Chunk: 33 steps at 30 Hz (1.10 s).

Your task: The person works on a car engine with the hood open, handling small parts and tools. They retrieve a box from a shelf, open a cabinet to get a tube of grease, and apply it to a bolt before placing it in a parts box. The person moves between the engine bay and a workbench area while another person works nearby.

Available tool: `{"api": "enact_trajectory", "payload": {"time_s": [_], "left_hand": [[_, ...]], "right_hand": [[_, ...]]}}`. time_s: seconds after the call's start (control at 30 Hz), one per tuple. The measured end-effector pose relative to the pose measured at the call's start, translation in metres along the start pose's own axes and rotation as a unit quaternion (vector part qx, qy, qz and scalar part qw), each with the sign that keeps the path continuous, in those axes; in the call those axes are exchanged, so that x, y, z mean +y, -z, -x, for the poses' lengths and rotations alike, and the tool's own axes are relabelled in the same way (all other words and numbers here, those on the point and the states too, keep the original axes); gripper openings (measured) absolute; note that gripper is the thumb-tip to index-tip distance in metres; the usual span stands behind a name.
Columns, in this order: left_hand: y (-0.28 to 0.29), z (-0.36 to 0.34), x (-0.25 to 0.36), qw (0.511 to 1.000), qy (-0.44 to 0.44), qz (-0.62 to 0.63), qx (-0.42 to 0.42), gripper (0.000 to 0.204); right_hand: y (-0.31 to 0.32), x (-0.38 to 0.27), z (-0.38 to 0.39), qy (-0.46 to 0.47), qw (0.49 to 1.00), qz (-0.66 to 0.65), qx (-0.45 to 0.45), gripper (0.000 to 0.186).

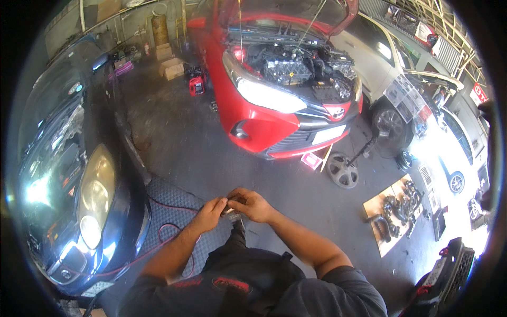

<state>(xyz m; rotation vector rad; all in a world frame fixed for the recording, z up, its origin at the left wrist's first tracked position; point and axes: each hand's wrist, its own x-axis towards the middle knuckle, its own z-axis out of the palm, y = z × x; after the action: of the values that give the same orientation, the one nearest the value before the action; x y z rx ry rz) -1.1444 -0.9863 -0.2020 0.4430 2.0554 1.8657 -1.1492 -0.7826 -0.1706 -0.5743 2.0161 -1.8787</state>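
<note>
In front of my body, low in the middle of the head view, my two hands meet with their fingertips close together. My left hand (211, 213) is closed in a pinch. Against it, my right hand (252, 205) is closed too, its fingers curled inward. Between them is a small pale piece (228, 211), mostly covered by the fingers; its kind cannot be made out. Beyond my hands stands a red car (259, 124) with its hood raised and the engine (288, 70) exposed.
A dark blue car (113, 211) stands close on my left. A red hose (168, 232) loops across the patterned mat (182, 198). Metal parts lie on cardboard (383, 242) at right, near a stand with a round wheel-like base (342, 171). A black grille (459, 274) sits at lower right.
</note>
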Motion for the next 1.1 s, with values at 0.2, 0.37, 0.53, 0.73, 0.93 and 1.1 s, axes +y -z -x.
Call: {"api": "enact_trajectory", "payload": {"time_s": [0.2,0.37,0.53,0.73,0.93,1.1], "left_hand": [[0.095,-0.235,-0.013,0.999,0.042,0.025,0.006,0.037],[0.191,-0.437,-0.001,0.974,-0.001,-0.197,0.111,0.034],[0.262,-0.592,0.026,0.915,-0.092,-0.34,0.195,0.034],[0.311,-0.73,0.063,0.897,-0.111,-0.358,0.233,0.03],[0.361,-0.851,0.087,0.893,-0.179,-0.338,0.239,0.023],[0.4,-0.96,0.088,0.899,-0.237,-0.322,0.176,0.019]], "right_hand": [[0.173,0.032,-0.107,-0.11,0.975,-0.147,0.125,0.028],[0.301,0.046,-0.152,-0.19,0.923,-0.2,0.27,0.025],[0.388,0.078,-0.216,-0.205,0.918,-0.155,0.302,0.026],[0.485,0.088,-0.341,-0.164,0.944,-0.077,0.274,0.027],[0.526,0.066,-0.448,-0.127,0.958,-0.053,0.252,0.029],[0.541,0.075,-0.509,-0.105,0.937,0.011,0.333,0.028]]}}
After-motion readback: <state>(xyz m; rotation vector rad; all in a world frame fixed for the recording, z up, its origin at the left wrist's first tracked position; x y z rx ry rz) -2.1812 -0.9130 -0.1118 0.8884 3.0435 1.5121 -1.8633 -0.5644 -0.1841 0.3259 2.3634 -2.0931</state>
